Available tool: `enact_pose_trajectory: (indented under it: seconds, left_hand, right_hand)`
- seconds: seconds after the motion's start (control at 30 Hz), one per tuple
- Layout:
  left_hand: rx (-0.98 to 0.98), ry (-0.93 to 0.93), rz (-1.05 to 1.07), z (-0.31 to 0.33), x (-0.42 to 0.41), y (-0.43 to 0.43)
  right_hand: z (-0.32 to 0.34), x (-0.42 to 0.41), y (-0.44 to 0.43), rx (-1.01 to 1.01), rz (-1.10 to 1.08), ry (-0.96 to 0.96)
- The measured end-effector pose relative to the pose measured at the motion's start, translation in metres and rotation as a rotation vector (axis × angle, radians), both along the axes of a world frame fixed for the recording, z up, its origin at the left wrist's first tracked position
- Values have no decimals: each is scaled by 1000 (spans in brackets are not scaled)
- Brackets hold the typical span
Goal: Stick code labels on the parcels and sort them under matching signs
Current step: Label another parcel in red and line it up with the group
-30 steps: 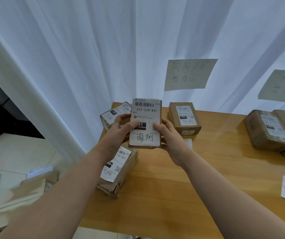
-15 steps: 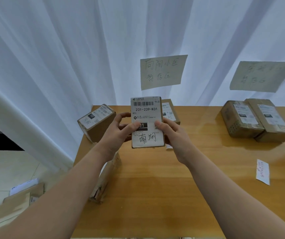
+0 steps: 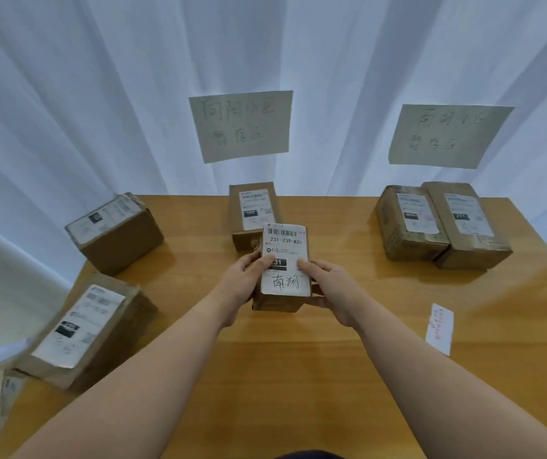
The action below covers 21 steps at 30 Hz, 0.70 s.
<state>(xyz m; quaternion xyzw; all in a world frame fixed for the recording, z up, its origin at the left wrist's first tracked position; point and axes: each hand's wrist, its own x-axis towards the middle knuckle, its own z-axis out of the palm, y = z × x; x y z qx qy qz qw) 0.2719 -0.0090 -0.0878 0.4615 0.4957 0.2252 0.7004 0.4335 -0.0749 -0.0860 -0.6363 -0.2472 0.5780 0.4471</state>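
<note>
Parcel (image 3: 283,286) marked 南湖 was held above table (image 3: 298,376) centre, left hand (image 3: 242,286) and right hand (image 3: 331,293) both clasping its sides, thumbs on label. Right sign (image 3: 449,135), blurry, probably matched. Best set flat beside two parcels (image 3: 441,223) beneath it.

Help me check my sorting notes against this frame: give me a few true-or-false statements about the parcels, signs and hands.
1. Both hands, left hand and right hand, hold the held parcel. True.
2. Its label reads 231-239-K01. True.
3. Three parcels sit under the right sign. False: two parcels sit there, side by side.
4. No parcel lies under the middle sign. False: one parcel lies there.
5. A loose paper slip lies on the table. True.
</note>
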Motion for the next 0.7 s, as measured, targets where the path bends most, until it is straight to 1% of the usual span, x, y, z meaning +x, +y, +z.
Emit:
enact_pose_trajectory:
  seconds: [0.17,0.37,0.43,0.6,0.7]
  left_hand:
    - [-82,112,-38,-20,76,-23]
    - [-158,127,-132,-46,138,-59]
    - [-150,158,-107,-55,155,-71]
    - [-128,164,-1,-61,189,-86]
    - [-64,196,18,-62,202,-88]
  right_hand:
    - [-16,77,-9,-78,71,-176]
    - [-46,144,-31,-142,146,-289]
    - [-61,160,-38,-166,196,-358]
    - [-70,198,-47,-154,286,-400]
    - [-70,228,-51,-125,343,-569]
